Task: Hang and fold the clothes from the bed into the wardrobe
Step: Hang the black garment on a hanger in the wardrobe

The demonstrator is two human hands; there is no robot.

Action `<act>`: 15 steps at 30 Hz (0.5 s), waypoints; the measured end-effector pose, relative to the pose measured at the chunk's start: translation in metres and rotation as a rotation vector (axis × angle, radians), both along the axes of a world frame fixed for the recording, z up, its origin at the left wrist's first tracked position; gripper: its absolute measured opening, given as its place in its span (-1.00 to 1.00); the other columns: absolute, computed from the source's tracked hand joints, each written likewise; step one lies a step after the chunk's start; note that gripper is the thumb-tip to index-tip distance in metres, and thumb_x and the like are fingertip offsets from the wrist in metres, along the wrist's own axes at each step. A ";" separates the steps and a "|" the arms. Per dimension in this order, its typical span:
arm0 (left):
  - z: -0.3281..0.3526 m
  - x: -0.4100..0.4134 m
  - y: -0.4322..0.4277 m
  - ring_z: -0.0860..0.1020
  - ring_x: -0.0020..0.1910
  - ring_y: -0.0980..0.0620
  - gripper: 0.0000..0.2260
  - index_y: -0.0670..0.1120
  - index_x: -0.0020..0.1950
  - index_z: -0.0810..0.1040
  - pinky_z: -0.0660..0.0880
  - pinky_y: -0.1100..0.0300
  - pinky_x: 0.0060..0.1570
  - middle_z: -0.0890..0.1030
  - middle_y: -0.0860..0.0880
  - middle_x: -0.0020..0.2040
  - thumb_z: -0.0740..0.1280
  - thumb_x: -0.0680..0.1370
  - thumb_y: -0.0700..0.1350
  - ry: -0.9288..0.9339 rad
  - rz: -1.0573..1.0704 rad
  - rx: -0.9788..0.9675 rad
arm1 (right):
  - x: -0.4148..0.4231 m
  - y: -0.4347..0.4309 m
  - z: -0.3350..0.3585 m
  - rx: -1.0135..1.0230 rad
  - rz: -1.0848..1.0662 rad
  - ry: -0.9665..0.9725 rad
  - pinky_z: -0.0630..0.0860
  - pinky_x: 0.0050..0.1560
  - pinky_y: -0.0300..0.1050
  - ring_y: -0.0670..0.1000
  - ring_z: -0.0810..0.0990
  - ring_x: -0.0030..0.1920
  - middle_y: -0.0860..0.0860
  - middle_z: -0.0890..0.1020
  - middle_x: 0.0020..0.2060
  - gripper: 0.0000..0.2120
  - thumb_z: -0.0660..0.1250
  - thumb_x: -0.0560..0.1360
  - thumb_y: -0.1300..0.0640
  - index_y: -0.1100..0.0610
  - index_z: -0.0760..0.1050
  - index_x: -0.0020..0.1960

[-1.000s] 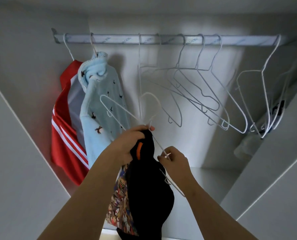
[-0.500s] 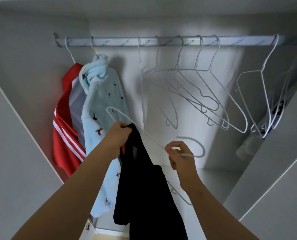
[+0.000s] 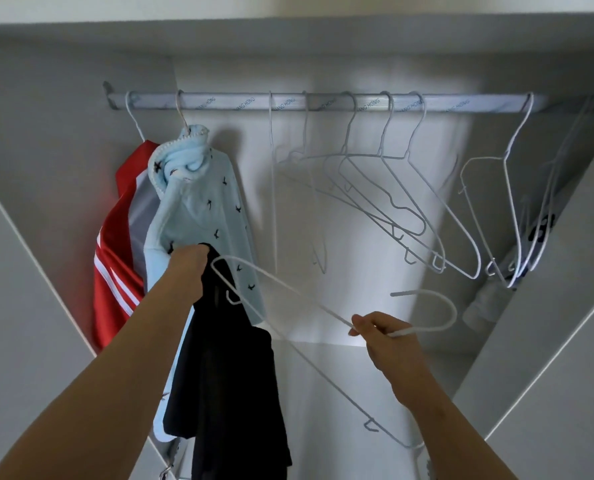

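My left hand (image 3: 188, 275) grips the top of a black garment (image 3: 233, 386) that hangs down in front of the open wardrobe. A white wire hanger (image 3: 288, 292) lies tilted between my hands; my right hand (image 3: 382, 332) pinches its neck just below the hook, which points right. The hanger's left end sits next to the garment's top by my left hand. Above, the metal rail (image 3: 323, 102) carries a pale blue patterned top (image 3: 198, 209) and a red jacket with white stripes (image 3: 115, 258) at its left end.
Several empty white wire hangers (image 3: 392, 202) hang along the middle and right of the rail. A dark item (image 3: 541, 230) hangs at the far right. The wardrobe's white side panels (image 3: 29, 306) flank the opening, and a white shelf surface (image 3: 323, 375) lies below.
My left hand has raised the black garment, which now hangs unbunched; the patterned cloth under it is out of sight. My right hand has drawn the hanger's hook out to the right.
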State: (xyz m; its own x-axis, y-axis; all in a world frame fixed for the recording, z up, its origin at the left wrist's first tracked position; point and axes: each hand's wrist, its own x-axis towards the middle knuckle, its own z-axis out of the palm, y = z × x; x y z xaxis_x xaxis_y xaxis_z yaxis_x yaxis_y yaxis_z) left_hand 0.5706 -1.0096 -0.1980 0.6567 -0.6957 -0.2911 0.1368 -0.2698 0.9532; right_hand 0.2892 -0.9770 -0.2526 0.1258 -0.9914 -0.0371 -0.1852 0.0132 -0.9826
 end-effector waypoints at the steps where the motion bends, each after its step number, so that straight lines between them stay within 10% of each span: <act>1: -0.003 -0.002 0.001 0.34 -0.34 0.05 -0.79 -0.09 -0.27 0.32 0.38 0.18 -0.20 0.37 -0.03 -0.29 0.16 0.57 -0.25 -0.064 0.009 -0.028 | -0.001 0.001 0.001 0.010 0.030 0.020 0.15 -0.51 -0.33 -0.14 0.18 -0.63 -0.13 0.26 -0.70 -0.73 0.31 0.53 0.14 0.14 0.54 -0.34; 9: -0.011 -0.037 0.033 0.48 -0.23 -0.04 -0.97 -0.11 -0.10 0.46 0.34 0.16 -0.22 0.52 -0.06 -0.20 0.25 0.53 -0.18 -0.896 -0.127 0.021 | 0.013 0.004 0.014 0.006 0.135 0.149 0.17 -0.53 -0.40 -0.17 0.26 -0.63 -0.14 0.33 -0.70 -0.73 0.28 0.55 0.10 0.09 0.53 -0.32; 15: -0.023 -0.086 0.048 0.46 -0.20 0.08 -0.91 -0.07 -0.15 0.43 0.28 0.31 -0.29 0.50 0.03 -0.21 0.27 0.52 -0.23 -0.932 -0.395 -0.086 | 0.050 0.009 0.017 0.024 0.158 0.133 0.22 -0.47 -0.31 -0.12 0.28 -0.53 -0.14 0.35 -0.70 -0.74 0.26 0.55 0.12 0.11 0.53 -0.30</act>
State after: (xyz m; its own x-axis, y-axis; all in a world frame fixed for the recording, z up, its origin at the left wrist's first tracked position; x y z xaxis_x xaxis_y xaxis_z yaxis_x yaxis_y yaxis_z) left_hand 0.4846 -0.9618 -0.2207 0.3157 -0.9064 0.2808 -0.7546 -0.0605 0.6534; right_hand 0.3395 -0.9681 -0.2352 0.2725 -0.9582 -0.0874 -0.3147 -0.0028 -0.9492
